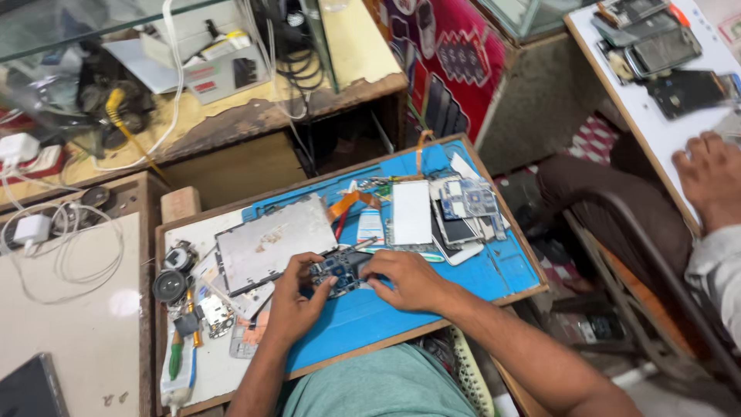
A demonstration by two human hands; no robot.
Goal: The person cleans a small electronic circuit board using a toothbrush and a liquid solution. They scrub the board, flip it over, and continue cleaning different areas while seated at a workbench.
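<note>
A wooden bench (494,287) carries a blue mat (432,297) that covers most of its right half. On the mat's left edge lies a grey metal plate (266,241), flat, its near corner just beside the left hand. Past the middle of the mat sits a white panel (411,212), and right of it a stack of phone parts (463,208). Left of the mat, on the bare bench, are a round black disc (169,286), a green-handled tool (176,355) and small loose pieces too small to tell apart.

Near the front of the mat is the circuit board (337,270), small, dark blue, tilted a little off the surface and held between both hands. The left hand (296,303) curls around the board's left end, thumb on top, fingers under. The right hand (409,279) closes on the right end, fingertips pinched at its edge; whether it also grips a thin tool there, I cannot tell.

The board looks light, thin and stiff, and likely fragile: its top is crowded with tiny components that would suffer from pressure or bending. It is best held by the bare edges or corners, with a light pinch, never across the populated face.

At the far right, another person's hand (712,181) rests on a separate white table (656,131) with dismantled phones (656,46).
</note>
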